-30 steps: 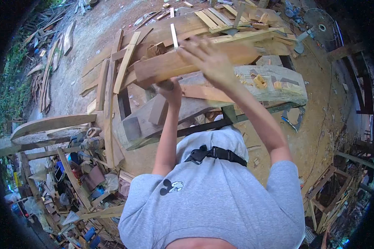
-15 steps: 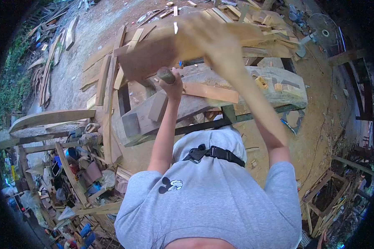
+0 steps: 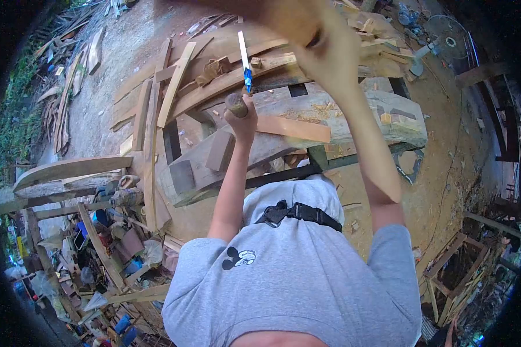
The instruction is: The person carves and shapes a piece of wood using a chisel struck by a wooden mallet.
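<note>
My left hand [image 3: 241,120] is closed around a tool with a round wooden handle [image 3: 235,104], held upright over a heavy timber [image 3: 336,110] on the work stand. My right hand [image 3: 330,55] is raised high near the top of the view, gripping a thick wooden block [image 3: 283,14]. The block is blurred and partly cut off by the frame edge. A thin white strip with a blue end [image 3: 245,61] lies on the planks just beyond my left hand. An orange-brown board [image 3: 292,128] rests on the timber to the right of that hand.
Long planks [image 3: 176,84] and offcuts are stacked on the far side of the stand. A curved beam [image 3: 69,169] and a heap of tools and scrap [image 3: 110,231] fill the left. A fan [image 3: 446,32] stands at the top right on the dirt ground [image 3: 446,144].
My right hand has swung the wooden block upward, from level over the stand to the top edge of the view. My left hand stays on the tool handle.
</note>
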{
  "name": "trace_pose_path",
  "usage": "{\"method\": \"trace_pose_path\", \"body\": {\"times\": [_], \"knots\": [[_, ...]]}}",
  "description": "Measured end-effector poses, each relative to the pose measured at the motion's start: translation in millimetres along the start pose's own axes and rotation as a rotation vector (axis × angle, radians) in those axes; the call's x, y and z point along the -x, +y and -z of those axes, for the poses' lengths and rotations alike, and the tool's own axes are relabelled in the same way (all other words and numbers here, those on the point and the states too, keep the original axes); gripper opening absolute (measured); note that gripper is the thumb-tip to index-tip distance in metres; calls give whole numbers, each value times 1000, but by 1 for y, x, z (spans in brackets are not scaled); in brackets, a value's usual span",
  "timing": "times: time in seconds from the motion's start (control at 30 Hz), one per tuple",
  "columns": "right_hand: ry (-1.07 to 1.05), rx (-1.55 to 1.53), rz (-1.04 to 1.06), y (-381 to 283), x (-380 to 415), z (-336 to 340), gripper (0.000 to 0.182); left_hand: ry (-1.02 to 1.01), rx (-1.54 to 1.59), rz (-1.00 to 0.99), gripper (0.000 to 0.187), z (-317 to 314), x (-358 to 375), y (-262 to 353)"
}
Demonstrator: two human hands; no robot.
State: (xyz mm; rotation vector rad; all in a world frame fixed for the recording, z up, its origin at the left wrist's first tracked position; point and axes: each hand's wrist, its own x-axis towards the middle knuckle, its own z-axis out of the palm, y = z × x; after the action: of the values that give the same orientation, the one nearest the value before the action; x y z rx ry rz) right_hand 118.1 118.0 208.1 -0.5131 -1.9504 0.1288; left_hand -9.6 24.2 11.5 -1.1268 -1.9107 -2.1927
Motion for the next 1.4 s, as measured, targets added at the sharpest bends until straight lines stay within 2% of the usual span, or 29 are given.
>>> {"method": "trace_pose_path", "body": {"times": [0.03, 0.07, 0.13, 0.17, 0.2, 0.27, 0.3, 0.33, 0.4, 0.43, 0.5, 0.57, 0.63, 0.67, 0.73, 0.8, 0.87, 0.93, 1.0, 1.07, 1.13, 1.17, 1.27, 1.33, 1.4], "knots": [[80, -331, -210, -19, -13, 8, 55, 8, -11, 52, 16, -1, 2, 1], [77, -331, -210, -16, -2, 1, 55, 18, -23, 105, 16, -2, 3, 2], [-23, -652, -501, -12, 29, -17, 45, -33, -42, 53, 12, 1, 7, -14], [-329, -564, -588, -21, 41, -15, 47, -84, -58, -4, 10, 0, 8, -23], [-327, -565, -586, -18, 47, -19, 47, -83, -58, -7, 10, -3, 5, -22], [-416, 283, 376, -12, 62, -27, 55, 37, -93, -274, 10, -7, 1, -19], [-402, 393, 330, -13, 54, -19, 69, 14, -107, -226, 10, -5, 2, -12], [-406, 386, 335, -8, 49, -15, 69, 21, -113, -222, 10, -3, 3, -8], [-351, 157, 69, 7, 46, -5, 68, -8, 59, 104, 7, 2, 6, -3], [-354, 153, 75, 13, 53, -4, 68, 0, 57, 104, 7, 3, 7, -13], [-254, -407, -552, 29, 89, -11, 59, 78, 184, 228, 16, 9, 4, -41], [-393, -421, -707, 54, 137, -18, 49, 82, 239, 272, 20, 22, -5, -42], [-562, -182, -953, 57, 184, -29, 47, 82, 445, 355, 25, 25, -15, -17], [-596, -64, -954, 59, 208, -33, 43, 81, 443, 352, 25, 26, -17, -20], [-498, 148, -565, 61, 242, -41, 45, 122, 492, 336, 25, 33, -22, -29], [-556, 107, -641, 59, 250, -41, 48, 95, 452, 303, 24, 42, -26, -35], [-614, 68, -716, 55, 248, -39, 52, 168, 544, 384, 25, 51, -30, -41], [-736, 73, -855, 50, 238, -36, 44, 192, 470, 433, 25, 68, -28, -66], [-677, 35, -880, 51, 240, -37, 43, 327, 661, 672, 25, 82, -25, -87], [-620, 0, -906, 53, 244, -38, 42, 288, 656, 707, 23, 95, -20, -102], [-592, 48, -790, 57, 249, -40, 42, 418, 885, 924, 21, 105, -20, -113], [-593, 50, -790, 58, 252, -41, 42, 477, 890, 942, 20, 110, -20, -118], [-578, 43, -778, 59, 252, -41, 42, 486, 966, 848, 21, 114, -28, -100], [-646, 35, -832, 56, 244, -38, 42, 474, 954, 829, 24, 111, -37, -83], [-647, 23, -750, 61, 255, -41, 44, 268, 916, 671, 27, 109, -49, -66]]}}
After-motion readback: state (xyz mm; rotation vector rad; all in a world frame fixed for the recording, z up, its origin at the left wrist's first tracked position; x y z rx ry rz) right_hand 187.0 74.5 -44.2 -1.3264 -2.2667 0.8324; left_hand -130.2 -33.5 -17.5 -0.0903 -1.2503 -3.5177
